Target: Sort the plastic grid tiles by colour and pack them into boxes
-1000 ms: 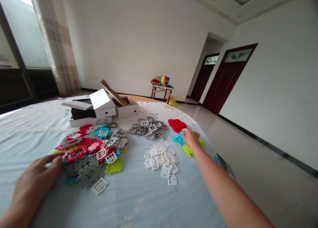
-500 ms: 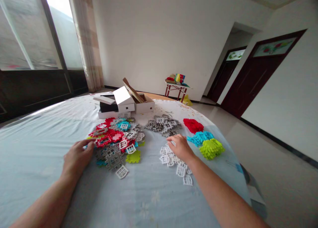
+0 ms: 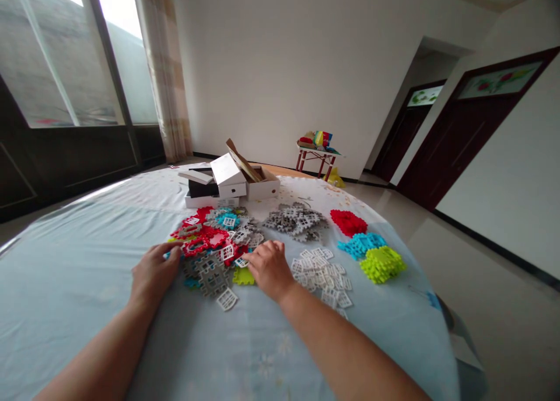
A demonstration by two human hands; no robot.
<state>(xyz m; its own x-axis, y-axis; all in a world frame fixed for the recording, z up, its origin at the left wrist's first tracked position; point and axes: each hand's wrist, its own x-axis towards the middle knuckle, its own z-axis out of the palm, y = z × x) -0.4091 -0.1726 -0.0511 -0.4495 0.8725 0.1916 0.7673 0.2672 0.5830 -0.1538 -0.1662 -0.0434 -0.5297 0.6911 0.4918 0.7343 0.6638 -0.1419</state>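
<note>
My left hand (image 3: pixel 155 273) rests at the left edge of a mixed pile of red, grey, blue and green interlocking plastic tiles (image 3: pixel 213 273). Its fingers are slightly apart, and a bit of blue tile shows by the fingertips. At the pile's right side, my right hand (image 3: pixel 271 271) has curled fingers, the fingertips closed on a small white window-shaped piece (image 3: pixel 242 261) lying there. Beneath it is a green tile (image 3: pixel 243 276). Another white window piece (image 3: pixel 227 299) lies at the pile's near edge. Loose white window pieces (image 3: pixel 321 270) are spread right of my right hand.
Grey tiles (image 3: pixel 295 220) lie heaped mid-table. On the right are separate stacks of red tiles (image 3: pixel 349 221), blue tiles (image 3: pixel 361 245) and green tiles (image 3: pixel 382 264). Open white boxes (image 3: pixel 262 188) stand at the back of the cloth-covered table (image 3: pixel 87 261).
My right hand has moved left from the white window pieces to the mixed pile. My left hand stays by the pile's left edge. The whole view has shifted slightly.
</note>
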